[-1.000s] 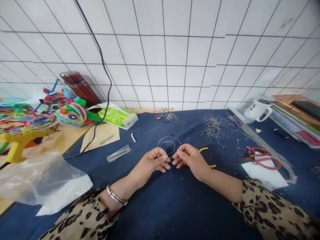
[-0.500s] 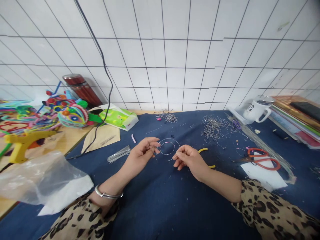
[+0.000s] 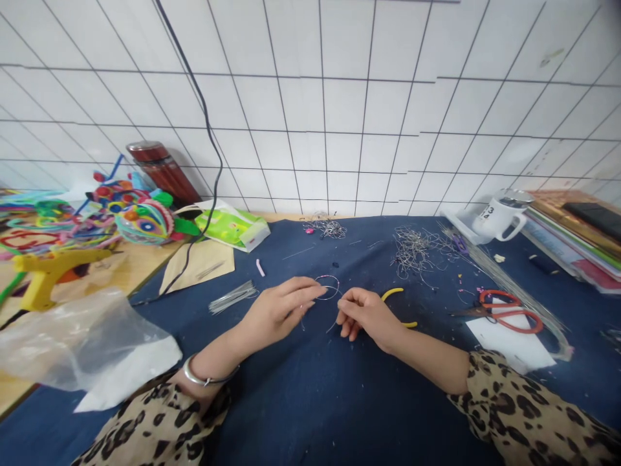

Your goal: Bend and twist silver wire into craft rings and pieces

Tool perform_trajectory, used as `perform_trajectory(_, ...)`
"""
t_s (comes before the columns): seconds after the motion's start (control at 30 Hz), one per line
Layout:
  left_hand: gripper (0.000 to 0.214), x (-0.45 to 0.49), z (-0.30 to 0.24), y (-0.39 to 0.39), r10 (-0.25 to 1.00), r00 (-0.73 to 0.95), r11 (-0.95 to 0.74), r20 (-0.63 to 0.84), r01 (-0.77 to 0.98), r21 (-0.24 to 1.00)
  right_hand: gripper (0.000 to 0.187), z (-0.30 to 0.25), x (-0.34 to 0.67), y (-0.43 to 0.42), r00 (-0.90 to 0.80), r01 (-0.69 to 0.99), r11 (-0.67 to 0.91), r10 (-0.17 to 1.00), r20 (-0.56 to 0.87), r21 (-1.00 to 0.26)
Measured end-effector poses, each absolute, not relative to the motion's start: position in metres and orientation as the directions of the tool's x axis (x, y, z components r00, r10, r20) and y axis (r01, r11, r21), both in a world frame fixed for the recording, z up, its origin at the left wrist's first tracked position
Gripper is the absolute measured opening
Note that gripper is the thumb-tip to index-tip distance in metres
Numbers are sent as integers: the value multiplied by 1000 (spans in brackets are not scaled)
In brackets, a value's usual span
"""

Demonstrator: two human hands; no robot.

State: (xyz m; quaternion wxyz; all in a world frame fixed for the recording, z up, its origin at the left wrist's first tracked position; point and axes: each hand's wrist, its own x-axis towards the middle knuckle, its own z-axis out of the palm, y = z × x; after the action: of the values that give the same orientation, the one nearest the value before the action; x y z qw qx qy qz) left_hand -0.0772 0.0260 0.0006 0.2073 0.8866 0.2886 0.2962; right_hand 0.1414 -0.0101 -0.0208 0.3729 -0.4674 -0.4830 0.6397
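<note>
In the middle of the frame, a thin wire loop strung with a few pink beads is between the two hands, above a blue cloth. The right hand is closed, pinching the loop between thumb and fingertips, and a loose end of wire points down beside it. The left hand has its fingers stretched together toward the loop; the wire is so fine here that I cannot tell whether they grip it or merely lie against it. A bangle circles the left wrist. Just behind the right hand, the yellow handles of pliers show. Left of the left hand lies a bundle of straight wires, with an envelope beyond it. Toward the right of the frame, red-handled scissors rest partly on white paper, and a wire tangle sits farther back, with a mug near the wall. At the left edge, a yellow glue gun lies on the wooden surface, close to a plastic bag.
</note>
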Motion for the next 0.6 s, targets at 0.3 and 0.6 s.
perform_trajectory(0.3,34,-76,-2,33,553,815,-770,174,420,480,27,-20,142,-11,-284,-15,-253,929,-238,-967)
perform_trajectory(0.6,30,-80,8,32,529,836,-758,143,390,523,25,-16,142,-10,-199,-92,-267,949,-245,-959)
